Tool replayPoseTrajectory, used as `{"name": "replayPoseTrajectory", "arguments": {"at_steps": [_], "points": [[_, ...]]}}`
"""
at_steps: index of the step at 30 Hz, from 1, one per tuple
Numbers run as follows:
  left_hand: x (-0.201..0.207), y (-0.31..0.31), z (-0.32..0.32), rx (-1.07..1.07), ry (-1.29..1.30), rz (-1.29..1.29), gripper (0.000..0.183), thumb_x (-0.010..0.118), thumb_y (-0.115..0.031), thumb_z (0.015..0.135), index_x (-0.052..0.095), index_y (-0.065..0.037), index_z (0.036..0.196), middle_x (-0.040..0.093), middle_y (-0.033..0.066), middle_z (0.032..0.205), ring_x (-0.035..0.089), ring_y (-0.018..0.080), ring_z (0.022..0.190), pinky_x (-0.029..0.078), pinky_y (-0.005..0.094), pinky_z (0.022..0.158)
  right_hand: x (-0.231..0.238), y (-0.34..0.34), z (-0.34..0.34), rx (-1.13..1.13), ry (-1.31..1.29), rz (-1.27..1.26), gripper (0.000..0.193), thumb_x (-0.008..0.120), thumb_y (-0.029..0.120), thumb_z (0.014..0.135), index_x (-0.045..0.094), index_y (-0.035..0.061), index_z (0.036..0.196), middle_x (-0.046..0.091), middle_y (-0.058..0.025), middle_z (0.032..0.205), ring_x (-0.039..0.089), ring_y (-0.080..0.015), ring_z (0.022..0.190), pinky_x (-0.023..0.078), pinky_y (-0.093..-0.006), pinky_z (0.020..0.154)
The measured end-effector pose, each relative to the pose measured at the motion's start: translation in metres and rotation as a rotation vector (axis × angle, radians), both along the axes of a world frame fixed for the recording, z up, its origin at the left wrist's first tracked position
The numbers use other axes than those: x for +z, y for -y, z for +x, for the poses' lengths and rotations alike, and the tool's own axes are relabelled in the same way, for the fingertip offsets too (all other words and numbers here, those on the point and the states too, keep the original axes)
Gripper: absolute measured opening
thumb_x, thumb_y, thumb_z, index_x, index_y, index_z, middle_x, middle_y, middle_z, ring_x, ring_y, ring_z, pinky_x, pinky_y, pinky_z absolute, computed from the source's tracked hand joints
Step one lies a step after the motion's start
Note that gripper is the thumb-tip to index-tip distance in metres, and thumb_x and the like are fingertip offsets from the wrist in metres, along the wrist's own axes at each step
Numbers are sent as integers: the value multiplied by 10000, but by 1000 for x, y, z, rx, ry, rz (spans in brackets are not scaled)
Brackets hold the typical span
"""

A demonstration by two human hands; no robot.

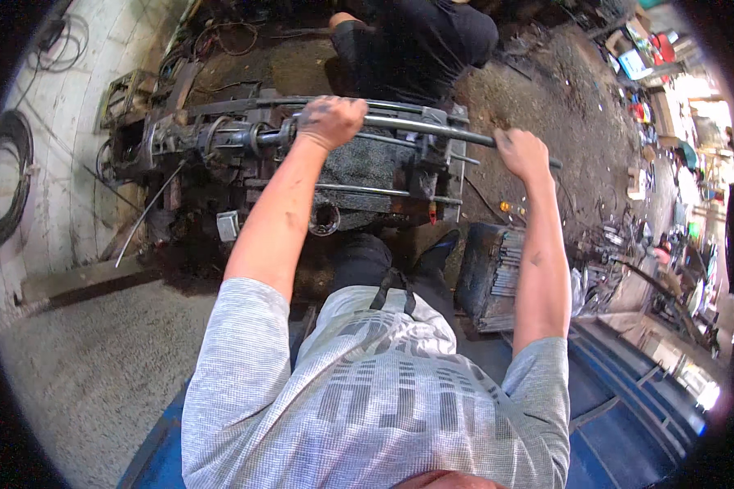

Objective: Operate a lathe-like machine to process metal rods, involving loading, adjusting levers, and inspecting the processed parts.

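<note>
A long metal rod (432, 128) lies crosswise above a low, greasy machine frame (359, 215) with steel rails. My left hand (332, 121), its knuckles dirty, is closed round the rod near the machine's round, collared part (228, 137). Farther right, past the frame's end, my right hand (523, 153) is wrapped round the same rod, whose dark tip sticks out beyond it. Below the rod run thinner steel bars (359, 189) of the frame. My left hand hides the rod's left end, so how it meets the collared part cannot be made out.
Across the machine is another person in dark clothes (416, 49). A dark metal box (485, 277) with ribbed sides stands right of my legs. Hose coils (8, 179) hang on the left wall. Scrap and tools (620, 236) litter the right side.
</note>
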State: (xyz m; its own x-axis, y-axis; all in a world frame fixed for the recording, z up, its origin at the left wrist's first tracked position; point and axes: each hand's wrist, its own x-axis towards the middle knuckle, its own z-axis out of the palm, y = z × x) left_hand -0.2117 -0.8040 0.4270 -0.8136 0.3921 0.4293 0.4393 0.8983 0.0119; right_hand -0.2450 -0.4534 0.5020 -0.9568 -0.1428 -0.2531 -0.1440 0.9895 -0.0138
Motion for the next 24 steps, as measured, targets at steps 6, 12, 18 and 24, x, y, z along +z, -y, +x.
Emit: {"name": "replayPoseTrajectory", "arguments": {"at_steps": [6, 12, 18, 24], "points": [[23, -6, 11, 107, 262, 16, 100, 491, -141, 816, 577, -101, 786, 670, 117, 761, 664, 308, 724, 526, 426, 660, 0, 2, 10, 72, -67, -107, 458, 416, 379, 921, 662, 12, 801, 658, -213, 835, 628, -426, 794, 484, -514, 773], [44, -25, 35, 426, 492, 142, 136, 512, -123, 800, 624, -113, 875, 672, 123, 813, 660, 315, 822, 495, 441, 773, -3, 43, 35, 265, -182, -164, 368, 413, 334, 950, 601, 80, 1138, 626, -159, 1127, 573, -358, 1062, 392, -570, 924], [32, -58, 90, 426, 93, 248, 497, 627, -102, 739, 531, -83, 1227, 501, 124, 1286, 403, 303, 1272, 306, 466, 1071, -20, 86, 44, 552, -196, -365, 378, 508, 277, 921, 502, 100, 1255, 562, -122, 1210, 505, -349, 1140, 379, -550, 940], [30, -70, 147, 624, 119, 651, 544, 647, -128, 762, 493, -85, 1281, 495, 170, 1293, 431, 360, 1226, 348, 454, 1032, -17, 123, 34, 761, -114, -415, 446, 584, 238, 862, 487, 52, 1255, 570, -167, 1173, 526, -351, 1118, 422, -483, 923]]}}
